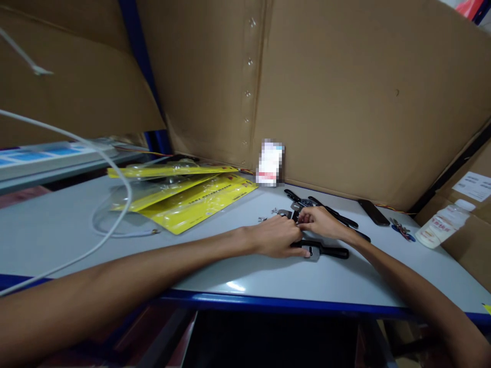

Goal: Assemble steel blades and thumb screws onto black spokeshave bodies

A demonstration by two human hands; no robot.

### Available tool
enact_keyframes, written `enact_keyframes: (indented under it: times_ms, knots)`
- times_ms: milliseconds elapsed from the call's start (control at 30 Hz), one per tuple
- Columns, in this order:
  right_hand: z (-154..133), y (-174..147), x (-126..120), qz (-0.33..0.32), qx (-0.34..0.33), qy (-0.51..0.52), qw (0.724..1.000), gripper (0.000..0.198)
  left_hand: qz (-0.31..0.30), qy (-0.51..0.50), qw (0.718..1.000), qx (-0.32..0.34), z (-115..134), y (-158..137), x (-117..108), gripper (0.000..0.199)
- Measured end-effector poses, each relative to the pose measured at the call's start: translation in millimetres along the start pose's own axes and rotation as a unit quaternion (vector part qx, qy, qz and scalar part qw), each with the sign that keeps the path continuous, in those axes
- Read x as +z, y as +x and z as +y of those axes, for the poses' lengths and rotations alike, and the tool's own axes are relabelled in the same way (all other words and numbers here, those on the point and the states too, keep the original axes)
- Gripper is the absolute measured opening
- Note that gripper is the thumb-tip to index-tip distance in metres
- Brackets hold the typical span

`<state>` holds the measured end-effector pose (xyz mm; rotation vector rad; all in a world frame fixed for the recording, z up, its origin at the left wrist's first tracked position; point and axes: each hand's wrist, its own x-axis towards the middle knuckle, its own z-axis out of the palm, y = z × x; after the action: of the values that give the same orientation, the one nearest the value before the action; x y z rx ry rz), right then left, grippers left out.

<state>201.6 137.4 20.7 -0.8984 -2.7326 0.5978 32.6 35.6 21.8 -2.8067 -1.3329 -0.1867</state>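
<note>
My left hand (276, 236) is closed over the left end of a black spokeshave (334, 252) lying on the grey table. Its thumb rests by the flat metal blade (313, 254), which has a dark slot. Just beyond it, my right hand (320, 223) has its fingertips pinched together beside my left knuckles; what they hold is hidden. Other black-handled spokeshaves (347, 221) lie behind my right hand. Small silvery metal parts (262, 220) are scattered on the table beyond my left hand.
Yellow-backed clear plastic packages (192, 204) lie at the left, near a white cable (126, 189). A blurred-out lit screen (270, 163) leans on the cardboard wall (345, 102). A dark phone (373, 212), keys (402, 230) and a white bottle (443, 225) are at the right.
</note>
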Motion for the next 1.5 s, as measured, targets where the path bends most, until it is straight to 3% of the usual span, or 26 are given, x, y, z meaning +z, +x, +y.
enact_keyframes:
  times_ms: [233, 433, 600, 833, 1200, 1367, 1500]
  knots:
    - [7.5, -6.6, 1.0, 0.006, 0.045, 0.1, 0.994, 0.011, 0.027, -0.015, 0.999, 0.017, -2.2, 0.1, 2.3, 0.051]
    - [6.9, -44.2, -21.1, 0.048, 0.088, 0.231, 0.968, 0.027, -0.003, -0.008, 1.0, 0.006, 0.0, -1.8, -1.5, 0.053]
    - [-11.9, -62.4, -17.8, -0.003, 0.056, 0.278, 0.959, 0.023, -0.013, -0.008, 1.0, 0.008, -1.8, -2.4, -0.4, 0.051]
    - [-8.9, -58.0, -0.1, -0.027, 0.027, 0.241, 0.97, 0.015, -0.036, -0.027, 0.999, 0.027, -7.6, -5.1, 0.3, 0.054]
    - [-19.4, -63.5, 1.9, 0.007, 0.039, 0.133, 0.99, 0.016, -0.033, 0.022, 0.999, 0.03, -3.3, -3.5, 0.3, 0.058]
    - [-19.1, -65.9, -4.6, 0.014, 0.018, 0.058, 0.998, 0.008, -0.014, 0.027, 0.999, 0.036, -3.6, -3.4, 1.7, 0.057]
    - [-19.3, -71.6, -20.8, -0.048, -0.019, -0.014, 0.999, 0.047, -0.002, 0.03, 0.999, 0.045, -5.4, -2.0, 4.7, 0.057]
